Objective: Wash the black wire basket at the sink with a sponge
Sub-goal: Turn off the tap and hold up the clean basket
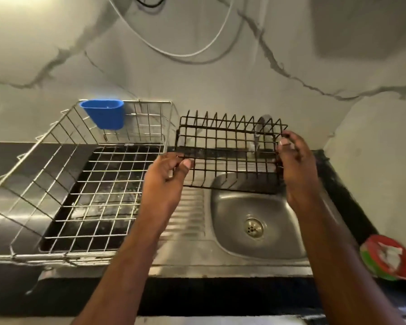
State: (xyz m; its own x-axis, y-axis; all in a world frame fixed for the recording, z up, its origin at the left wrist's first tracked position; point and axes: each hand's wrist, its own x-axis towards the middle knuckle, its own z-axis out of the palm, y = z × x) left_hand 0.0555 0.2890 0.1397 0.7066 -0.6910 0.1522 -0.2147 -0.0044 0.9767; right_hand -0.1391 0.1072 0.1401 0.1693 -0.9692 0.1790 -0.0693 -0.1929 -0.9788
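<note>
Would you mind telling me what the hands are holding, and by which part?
Both hold the black wire basket above the sink: left hand pinches its left end, right hand grips its right end.

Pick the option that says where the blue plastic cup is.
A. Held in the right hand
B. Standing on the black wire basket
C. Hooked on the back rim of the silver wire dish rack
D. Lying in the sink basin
C: the blue plastic cup hangs on the back rim of the silver wire dish rack, left of the black wire basket that both hands hold over the sink.
</note>
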